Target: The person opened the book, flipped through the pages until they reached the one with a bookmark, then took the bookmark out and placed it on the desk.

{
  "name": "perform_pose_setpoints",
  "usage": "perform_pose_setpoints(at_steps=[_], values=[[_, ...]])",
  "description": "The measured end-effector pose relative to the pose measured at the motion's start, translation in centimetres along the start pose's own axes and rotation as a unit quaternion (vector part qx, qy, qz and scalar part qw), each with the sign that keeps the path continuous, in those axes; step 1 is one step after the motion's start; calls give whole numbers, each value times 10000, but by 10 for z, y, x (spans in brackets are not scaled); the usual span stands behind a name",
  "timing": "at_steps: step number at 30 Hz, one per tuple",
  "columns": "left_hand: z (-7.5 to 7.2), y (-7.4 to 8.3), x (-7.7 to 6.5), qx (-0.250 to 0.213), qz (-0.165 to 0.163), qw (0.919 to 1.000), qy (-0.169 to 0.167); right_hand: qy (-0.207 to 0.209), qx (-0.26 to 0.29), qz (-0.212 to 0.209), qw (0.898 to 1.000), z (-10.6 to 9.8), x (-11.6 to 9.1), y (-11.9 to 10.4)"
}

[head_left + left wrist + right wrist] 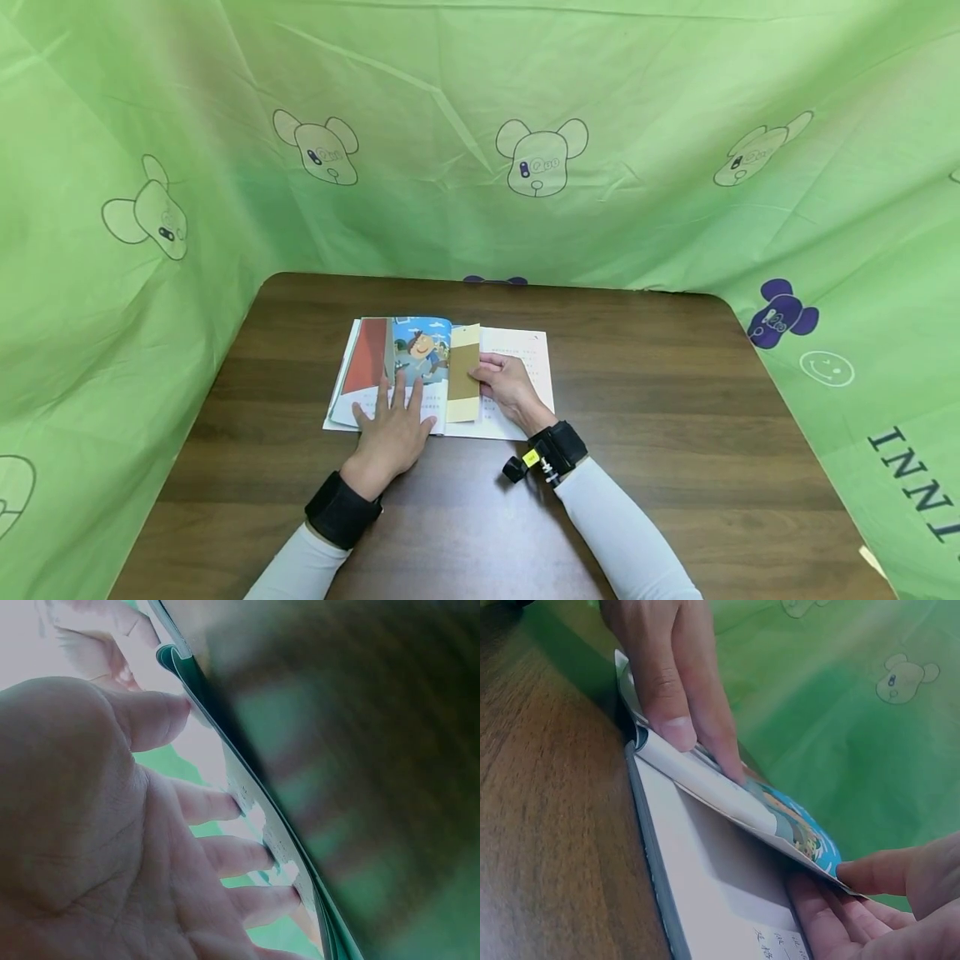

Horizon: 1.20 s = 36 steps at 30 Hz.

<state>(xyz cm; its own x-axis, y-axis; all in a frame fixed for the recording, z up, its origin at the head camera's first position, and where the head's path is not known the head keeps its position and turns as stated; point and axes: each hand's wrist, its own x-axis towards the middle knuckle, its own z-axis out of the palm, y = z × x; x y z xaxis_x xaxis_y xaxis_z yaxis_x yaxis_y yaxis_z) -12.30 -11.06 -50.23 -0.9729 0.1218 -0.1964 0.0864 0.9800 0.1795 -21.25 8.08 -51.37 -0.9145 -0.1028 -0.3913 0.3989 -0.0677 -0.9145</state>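
An open picture book (pixel 516 422) lies on the table, with a cartoon figure (pixel 422 352) printed on its left side. My left hand (pixel 392 435) rests on the lower part of the left page, fingers spread and fairly straight; the left wrist view shows the fingertips touching the paper. With thumb and fingers, my right hand (pixel 513 388) pinches the outer edge of a tan and yellow page (pixel 463 387). In the right wrist view that page (pixel 731 806) is lifted and tilted above a white page with printed text (pixel 742 900).
The book sits on a brown wood-grain table (pixel 675 400), near its far middle. Green cloth (pixel 420 217) with bear drawings hangs behind and at both sides. A black band with a small device (pixel 558 450) is on the right wrist, another black band (pixel 341 510) on the left.
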Motion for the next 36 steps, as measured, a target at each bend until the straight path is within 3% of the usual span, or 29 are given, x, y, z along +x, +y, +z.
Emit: perform_pose_setpoints(at_steps=[16, 27, 36], values=[[0, -2, 0, -3, 66, 10000, 42, 227, -150, -69, 9996, -9, -2, -1], [-1, -4, -1, -89, 67, 9999, 74, 272, -106, 3, 9996, -39, -4, -9], [0, -5, 0, -103, 145, 9998, 80, 374, -238, -56, 9990, -75, -8, -23]])
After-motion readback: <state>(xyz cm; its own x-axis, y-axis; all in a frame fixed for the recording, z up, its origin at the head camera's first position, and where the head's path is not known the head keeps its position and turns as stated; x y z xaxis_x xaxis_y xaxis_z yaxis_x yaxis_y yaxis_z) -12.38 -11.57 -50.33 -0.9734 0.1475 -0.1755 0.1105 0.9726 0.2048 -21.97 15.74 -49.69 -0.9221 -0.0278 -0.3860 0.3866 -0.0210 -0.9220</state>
